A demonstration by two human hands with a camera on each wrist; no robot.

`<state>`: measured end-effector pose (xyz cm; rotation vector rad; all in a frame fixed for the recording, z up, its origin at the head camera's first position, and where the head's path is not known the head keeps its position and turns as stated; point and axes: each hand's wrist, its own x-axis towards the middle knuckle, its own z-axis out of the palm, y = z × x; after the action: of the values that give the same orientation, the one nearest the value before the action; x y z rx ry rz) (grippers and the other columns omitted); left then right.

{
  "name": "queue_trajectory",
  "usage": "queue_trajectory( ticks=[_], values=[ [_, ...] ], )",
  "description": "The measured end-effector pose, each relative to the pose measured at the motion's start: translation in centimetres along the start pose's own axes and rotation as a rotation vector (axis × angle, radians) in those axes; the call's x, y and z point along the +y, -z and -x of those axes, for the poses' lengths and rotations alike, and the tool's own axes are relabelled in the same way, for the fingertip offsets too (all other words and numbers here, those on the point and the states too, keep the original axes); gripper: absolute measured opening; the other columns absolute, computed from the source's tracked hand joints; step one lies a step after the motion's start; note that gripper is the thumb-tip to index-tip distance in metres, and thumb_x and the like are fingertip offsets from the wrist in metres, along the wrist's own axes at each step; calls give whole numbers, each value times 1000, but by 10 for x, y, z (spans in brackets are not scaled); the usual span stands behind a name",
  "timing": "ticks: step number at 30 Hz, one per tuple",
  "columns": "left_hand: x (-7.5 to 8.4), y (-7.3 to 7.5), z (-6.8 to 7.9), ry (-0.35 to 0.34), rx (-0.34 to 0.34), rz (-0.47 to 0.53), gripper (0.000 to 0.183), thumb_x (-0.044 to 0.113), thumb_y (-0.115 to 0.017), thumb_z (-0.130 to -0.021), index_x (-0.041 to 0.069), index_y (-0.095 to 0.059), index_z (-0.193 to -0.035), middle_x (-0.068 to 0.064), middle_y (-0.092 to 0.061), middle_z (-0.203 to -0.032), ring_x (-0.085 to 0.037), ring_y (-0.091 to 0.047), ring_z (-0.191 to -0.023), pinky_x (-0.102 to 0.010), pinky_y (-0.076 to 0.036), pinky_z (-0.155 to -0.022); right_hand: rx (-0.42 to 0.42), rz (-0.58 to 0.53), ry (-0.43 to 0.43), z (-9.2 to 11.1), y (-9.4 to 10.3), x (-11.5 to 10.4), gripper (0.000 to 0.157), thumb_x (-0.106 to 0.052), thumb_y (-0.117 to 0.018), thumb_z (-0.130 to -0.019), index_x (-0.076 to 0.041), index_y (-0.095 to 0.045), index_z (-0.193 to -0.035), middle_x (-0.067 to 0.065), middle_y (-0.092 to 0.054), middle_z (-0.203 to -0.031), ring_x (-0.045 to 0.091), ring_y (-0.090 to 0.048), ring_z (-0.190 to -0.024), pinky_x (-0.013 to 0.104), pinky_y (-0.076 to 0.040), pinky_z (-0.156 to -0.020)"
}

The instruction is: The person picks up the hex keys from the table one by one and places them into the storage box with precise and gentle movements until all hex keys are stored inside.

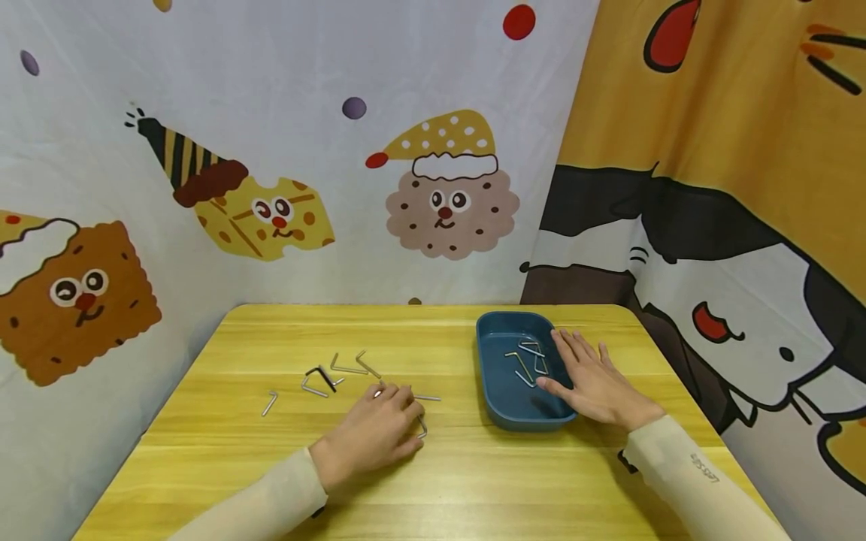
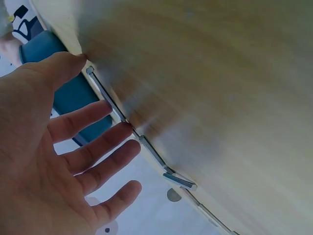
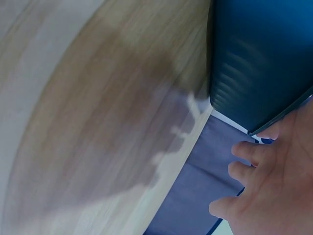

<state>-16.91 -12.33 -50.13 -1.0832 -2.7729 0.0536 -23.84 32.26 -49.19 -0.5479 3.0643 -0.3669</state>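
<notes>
My left hand (image 1: 379, 428) is low over the table among loose L-shaped hex keys. Seen in the left wrist view, its fingers (image 2: 100, 149) are spread and slightly bent, with the tips close to a silver hex key (image 2: 105, 93); contact is unclear. Part of one hex key (image 1: 423, 428) shows beside that hand, the rest covered. At the right, a blue tray (image 1: 531, 423) contains several hex keys (image 1: 529, 362). My right hand (image 1: 598, 387) rests at its right rim, fingers extended and thumb over the tray's inside.
Left of my left hand lie a black hex key (image 1: 322, 377), a separate silver one (image 1: 269, 403) and several others, including one farther back (image 1: 348, 368). The wooden table (image 1: 473, 488) ends at a cartoon-printed curtain (image 1: 433, 75).
</notes>
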Motion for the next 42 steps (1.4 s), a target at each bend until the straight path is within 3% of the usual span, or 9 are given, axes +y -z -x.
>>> queue_trajectory(
  ticks=[9,20,31,42],
  values=[
    [4,2,-5,-12,-2,26,32,48,-81,-110,22,-80,-128,-3,-77,-135,-26,-75,-126,-54,-63,-113,1,-8,0,0,-1,1,108,-74,-58,-114,-5,-19,-187,27,-22,-193,58,-16,-179,90,-11,-137],
    [3,3,-6,-31,-46,22,40,47,-81,-110,19,-79,-138,-6,-77,-148,-30,-74,-139,-58,-62,-118,9,-18,4,1,-3,4,106,-72,-58,-114,-7,-18,-187,26,-20,-194,57,-15,-180,90,-10,-137],
    [2,3,-8,-60,-36,7,34,45,-84,-108,19,-80,-129,-4,-78,-135,-26,-76,-127,-52,-65,-109,21,-6,14,2,-3,3,106,-71,-60,-114,-4,-21,-186,27,-20,-194,57,-13,-180,90,-8,-137],
    [2,2,-10,-124,63,-63,27,46,-87,-106,23,-80,-119,0,-77,-124,-21,-74,-117,-49,-64,-110,29,5,16,0,-1,1,106,-71,-60,-114,-2,-23,-185,28,-22,-193,58,-14,-180,90,-8,-137]
  ],
)
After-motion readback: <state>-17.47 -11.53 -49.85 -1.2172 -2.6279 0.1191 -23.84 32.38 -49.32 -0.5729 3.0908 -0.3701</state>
